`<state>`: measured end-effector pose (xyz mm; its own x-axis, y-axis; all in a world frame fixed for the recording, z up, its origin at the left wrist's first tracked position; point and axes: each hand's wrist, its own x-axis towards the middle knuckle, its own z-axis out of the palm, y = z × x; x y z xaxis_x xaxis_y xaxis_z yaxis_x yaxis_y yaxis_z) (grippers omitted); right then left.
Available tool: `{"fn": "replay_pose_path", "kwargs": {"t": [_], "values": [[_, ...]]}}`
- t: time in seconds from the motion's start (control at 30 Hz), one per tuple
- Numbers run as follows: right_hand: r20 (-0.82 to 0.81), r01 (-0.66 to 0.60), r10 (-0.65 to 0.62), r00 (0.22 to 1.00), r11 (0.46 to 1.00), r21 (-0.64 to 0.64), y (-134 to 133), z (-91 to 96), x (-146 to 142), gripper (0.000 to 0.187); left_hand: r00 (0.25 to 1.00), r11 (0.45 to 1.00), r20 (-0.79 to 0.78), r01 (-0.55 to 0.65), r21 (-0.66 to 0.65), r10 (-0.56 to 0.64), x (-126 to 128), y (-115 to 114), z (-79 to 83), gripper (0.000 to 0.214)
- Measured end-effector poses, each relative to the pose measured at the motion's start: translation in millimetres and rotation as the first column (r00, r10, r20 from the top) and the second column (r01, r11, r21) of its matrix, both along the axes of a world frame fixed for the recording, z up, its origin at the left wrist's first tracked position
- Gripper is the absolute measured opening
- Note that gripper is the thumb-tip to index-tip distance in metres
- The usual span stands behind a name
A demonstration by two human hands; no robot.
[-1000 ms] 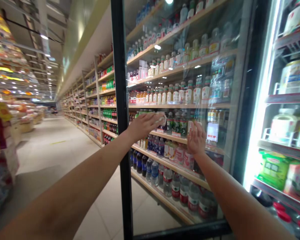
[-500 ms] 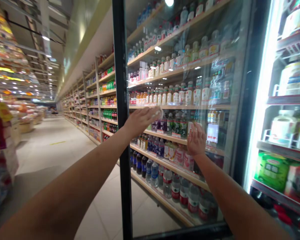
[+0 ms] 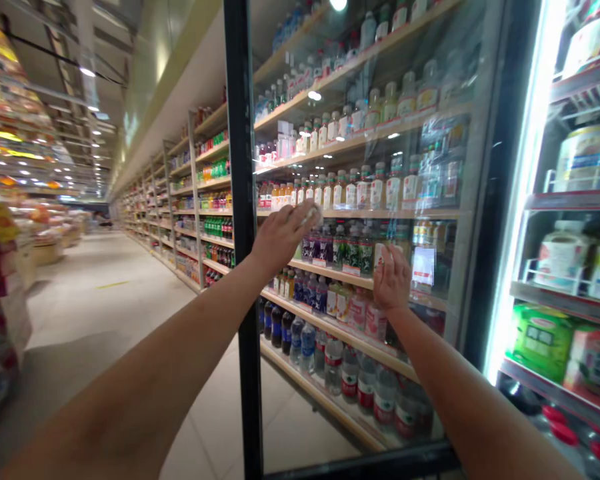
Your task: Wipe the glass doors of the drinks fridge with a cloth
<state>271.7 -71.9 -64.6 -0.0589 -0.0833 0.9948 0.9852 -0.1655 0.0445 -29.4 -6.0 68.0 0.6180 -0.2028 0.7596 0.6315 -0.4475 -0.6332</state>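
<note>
A glass cooler door [image 3: 330, 393] in a black frame stands open in front of me. Against its pane, past the left frame bar, reaches my left hand [image 3: 283, 233]. Under its fingers is a small crumpled whitish cloth [image 3: 312, 213], mostly hidden and slightly blurred; it might be a tissue. My right hand [image 3: 393, 277] is lower and to the right, fingers upward and a little bent at the same pane, with nothing visible in it. Whether its palm lies fully on the glass I cannot tell.
Through the pane show wooden shelves [image 3: 325, 267] of bottled drinks. The lit cooler [image 3: 570, 200] at right holds bottles and a green carton pack [image 3: 540, 333]. Leftward runs a tiled aisle [image 3: 115, 300] between long shelving and blurred displays [image 3: 0, 280]. Lights reflect in the glass.
My left hand has shifted slightly up and left on the pane with the cloth, its fingers now more bent. My right hand stays almost where it was.
</note>
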Motion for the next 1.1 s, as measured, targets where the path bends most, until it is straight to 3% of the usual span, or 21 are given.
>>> {"fn": "replay_pose_path", "kwargs": {"t": [0.07,0.13,0.2,0.23,0.33,0.4,0.57,0.67,0.77,0.83,0.97,1.1], "values": [[0.004,0.003,-0.003,1.0,1.0,0.009,0,0.3,0,0.052,0.99,0.997,-0.133,0.052,0.057,-0.044,3,-2,-14.7,0.049],[0.001,0.002,-0.002,1.0,1.0,0.009,0,0.6,-1,0.052,0.925,0.983,-0.372,0.137,0.12,-0.084,4,-3,-28.2,0.043],[-0.001,-0.012,0.012,1.0,1.0,0.007,0,0.6,-2,0.053,0.864,0.974,-0.497,0.179,0.141,-0.087,3,-2,-30.5,0.042],[-0.007,-0.019,0.019,1.0,1.0,0.007,0,0.5,-2,0.053,0.881,0.979,-0.467,0.157,0.133,-0.078,2,-2,-27.1,0.045],[-0.017,-0.032,0.032,0.999,0.999,-0.001,1,-0.3,-1,0.053,0.982,0.997,-0.189,0.038,0.063,-0.025,2,-1,-12.2,0.051],[-0.017,-0.04,0.04,0.999,0.999,-0.014,1,-0.9,1,0.053,0.997,1.0,-0.071,-0.005,0.014,0.006,5,-3,-12.0,0.051],[-0.025,-0.082,0.083,0.996,0.997,0.009,-5,2.4,-9,0.055,0.944,0.998,-0.325,0.052,-0.028,-0.059,10,-16,-46.5,0.049],[0.029,-0.176,0.176,0.984,0.984,-0.016,-13,9.8,-42,0.058,0.948,0.987,-0.297,0.071,-0.145,-0.112,13,-21,-59.4,0.055],[0.24,-0.327,0.374,0.896,0.921,-0.214,-16,18.4,-86,0.067,0.957,0.944,-0.173,0.177,-0.278,-0.231,19,-18,-63.8,0.066],[0.334,-0.355,0.448,0.829,0.884,-0.303,-12,23.0,-111,0.072,0.945,0.888,-0.029,0.296,-0.353,-0.327,22,-13,-67.4,0.074],[0.385,-0.325,0.439,0.812,0.888,-0.326,2,23.7,-131,0.071,0.875,0.774,0.16,0.48,-0.413,-0.458,11,-8,-77.4,0.091],[0.422,-0.222,0.373,0.826,0.904,-0.364,9,12.9,-124,0.062,0.867,0.74,0.206,0.495,-0.454,-0.454,-16,-14,-76.7,0.095]]}}
